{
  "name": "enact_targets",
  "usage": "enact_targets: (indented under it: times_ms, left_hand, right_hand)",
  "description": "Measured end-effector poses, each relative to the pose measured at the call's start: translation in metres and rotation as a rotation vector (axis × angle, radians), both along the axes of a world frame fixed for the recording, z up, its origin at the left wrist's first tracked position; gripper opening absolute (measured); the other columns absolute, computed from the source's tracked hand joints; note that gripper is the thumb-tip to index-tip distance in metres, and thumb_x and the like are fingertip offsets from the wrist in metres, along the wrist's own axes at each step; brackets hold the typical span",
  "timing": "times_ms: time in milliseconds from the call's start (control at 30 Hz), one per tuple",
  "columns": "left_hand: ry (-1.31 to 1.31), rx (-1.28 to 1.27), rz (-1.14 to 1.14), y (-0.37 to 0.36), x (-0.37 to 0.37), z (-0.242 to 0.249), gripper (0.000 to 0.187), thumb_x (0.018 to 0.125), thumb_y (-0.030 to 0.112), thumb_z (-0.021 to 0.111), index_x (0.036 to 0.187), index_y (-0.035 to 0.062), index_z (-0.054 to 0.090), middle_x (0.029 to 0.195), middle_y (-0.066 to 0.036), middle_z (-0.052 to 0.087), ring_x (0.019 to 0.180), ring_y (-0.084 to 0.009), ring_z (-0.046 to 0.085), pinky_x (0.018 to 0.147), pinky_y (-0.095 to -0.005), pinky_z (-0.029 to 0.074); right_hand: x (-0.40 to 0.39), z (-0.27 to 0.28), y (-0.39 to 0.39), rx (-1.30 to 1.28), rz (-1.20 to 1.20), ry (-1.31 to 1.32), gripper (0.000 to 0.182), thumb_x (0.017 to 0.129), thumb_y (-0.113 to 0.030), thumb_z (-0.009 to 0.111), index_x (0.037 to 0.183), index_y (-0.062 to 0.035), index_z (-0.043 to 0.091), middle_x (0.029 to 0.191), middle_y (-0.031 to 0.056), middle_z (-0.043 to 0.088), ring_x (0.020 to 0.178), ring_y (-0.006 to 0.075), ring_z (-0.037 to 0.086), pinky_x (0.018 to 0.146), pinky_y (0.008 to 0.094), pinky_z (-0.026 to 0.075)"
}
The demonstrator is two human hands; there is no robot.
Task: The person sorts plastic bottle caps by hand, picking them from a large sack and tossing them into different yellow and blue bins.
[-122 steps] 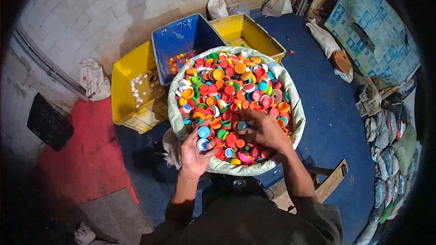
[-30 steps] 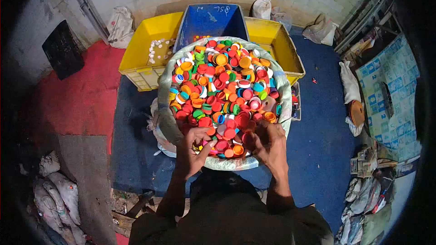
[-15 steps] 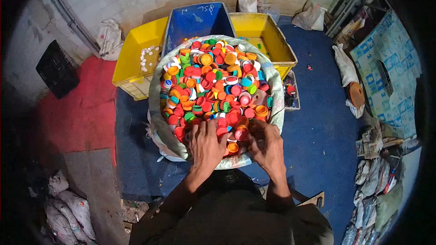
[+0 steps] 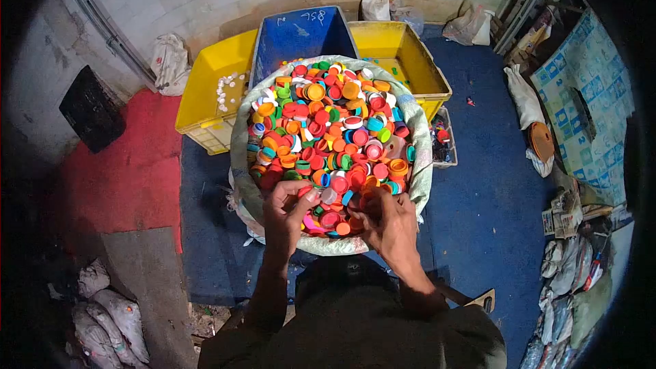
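A large round sack with a rolled pale rim (image 4: pixel 239 137) is full of plastic bottle caps (image 4: pixel 321 126) in red, orange, green, white and blue. At the near left of the heap, my left hand (image 4: pixel 285 210) pinches a red cap (image 4: pixel 305 193) between thumb and fingers. My right hand (image 4: pixel 389 222) is at the near right of the heap, its fingers curled down among the caps. Whatever those fingers may hold is hidden. Between the hands lie loose red, pink and blue caps.
Behind the sack stand a yellow bin (image 4: pixel 205 99) with white caps, a blue bin (image 4: pixel 304 34) and another yellow bin (image 4: pixel 417 68) with a few small pieces. A small crate (image 4: pixel 445 138) sits right of the sack. Filled bags (image 4: pixel 567 266) line the right side.
My left hand has moved left and now pinches a red cap above the heap. My right hand has shifted slightly left and down, its fingers more curled. The whole view has shifted a little.
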State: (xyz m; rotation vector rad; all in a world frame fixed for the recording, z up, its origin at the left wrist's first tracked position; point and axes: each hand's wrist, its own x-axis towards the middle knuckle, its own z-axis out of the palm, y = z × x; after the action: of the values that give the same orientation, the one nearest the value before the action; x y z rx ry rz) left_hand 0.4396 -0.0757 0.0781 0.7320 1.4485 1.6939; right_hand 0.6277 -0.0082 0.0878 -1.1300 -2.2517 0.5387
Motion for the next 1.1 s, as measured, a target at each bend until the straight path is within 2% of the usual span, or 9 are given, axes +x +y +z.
enact_targets:
  times_ms: [200,300,433,467,567,600,700,1033,1100]
  left_hand:
    - [-0.574,0.118,0.016,0.003,0.000,0.004,0.017,0.088,0.008,0.062,0.102,0.0046,0.055,0.086,-0.001,0.057,0.080,-0.0138,0.059,0.073,-0.0303,0.051]
    - [-0.432,0.066,0.024,0.007,0.004,-0.004,0.016,0.087,0.007,0.063,0.100,0.0069,0.054,0.082,0.001,0.054,0.071,-0.0086,0.053,0.063,-0.0249,0.046]
    - [0.405,0.027,0.017,0.020,0.012,-0.012,0.033,0.078,0.010,0.076,0.102,0.0036,0.054,0.080,0.000,0.055,0.065,-0.0063,0.050,0.057,-0.0206,0.040]
    - [0.582,-0.126,-0.010,0.019,0.013,-0.009,0.042,0.073,0.006,0.078,0.106,0.0014,0.053,0.081,-0.007,0.057,0.067,-0.0137,0.056,0.060,-0.0275,0.044]
    - [0.805,-0.141,-0.014,0.027,0.019,-0.008,0.049,0.070,0.007,0.078,0.110,0.0003,0.051,0.087,-0.015,0.059,0.079,-0.0284,0.062,0.068,-0.0382,0.048]
    - [0.852,-0.126,-0.019,0.029,0.022,-0.003,0.051,0.069,0.006,0.077,0.113,0.0003,0.050,0.096,-0.021,0.059,0.092,-0.0404,0.059,0.078,-0.0466,0.047]
    - [0.935,-0.107,-0.064,0.034,0.024,-0.001,0.050,0.071,0.005,0.075,0.114,0.0010,0.049,0.100,-0.021,0.058,0.096,-0.0409,0.058,0.080,-0.0467,0.047]
    - [1.031,-0.119,-0.080,0.045,0.024,-0.014,0.041,0.078,0.015,0.072,0.113,-0.0022,0.057,0.100,-0.024,0.059,0.092,-0.0436,0.059,0.076,-0.0467,0.049]
    - [0.961,-0.176,-0.049,0.045,0.022,-0.007,0.037,0.083,0.017,0.069,0.112,-0.0031,0.059,0.095,-0.020,0.061,0.087,-0.0386,0.061,0.075,-0.0440,0.049]
  right_hand:
    - [-0.004,-0.006,0.002,0.042,-0.003,-0.053,0.050,0.071,-0.007,0.072,0.118,-0.0030,0.056,0.088,0.0148,0.065,0.085,0.0322,0.053,0.077,0.0430,0.037]
    - [0.001,-0.009,0.006,0.028,0.047,0.064,0.049,0.073,-0.003,0.072,0.119,-0.0019,0.055,0.088,0.0134,0.066,0.085,0.0272,0.056,0.078,0.0401,0.040]
    - [0.005,0.001,0.004,-0.551,-0.066,0.668,0.045,0.078,0.004,0.070,0.119,0.0004,0.053,0.089,0.0085,0.067,0.083,0.0154,0.060,0.079,0.0310,0.047]
    - [0.012,-0.008,0.012,-0.374,0.013,0.787,0.041,0.081,0.007,0.068,0.118,0.0020,0.052,0.088,0.0057,0.067,0.080,0.0110,0.061,0.079,0.0258,0.049]
    - [0.028,-0.002,0.021,-0.646,-0.001,1.294,0.043,0.083,0.007,0.065,0.121,0.0013,0.048,0.084,0.0066,0.065,0.095,0.0220,0.066,0.085,0.0311,0.051]
    - [0.033,0.007,0.022,-0.779,0.022,1.386,0.040,0.086,0.005,0.062,0.122,0.0009,0.046,0.090,0.0085,0.065,0.100,0.0284,0.066,0.085,0.0360,0.054]
    - [0.043,0.008,0.028,-0.960,0.051,1.565,0.035,0.089,0.002,0.058,0.122,0.0012,0.045,0.095,0.0115,0.064,0.098,0.0303,0.066,0.085,0.0409,0.056]
    - [0.041,0.012,0.047,-1.224,0.012,1.641,0.020,0.090,-0.006,0.052,0.109,0.0007,0.056,0.096,0.0089,0.061,0.076,0.0182,0.058,0.069,0.0324,0.050]
    - [0.038,0.008,0.061,-1.144,0.075,1.426,0.018,0.089,-0.003,0.055,0.106,-0.0010,0.059,0.088,0.0044,0.059,0.073,0.0131,0.056,0.066,0.0264,0.046]
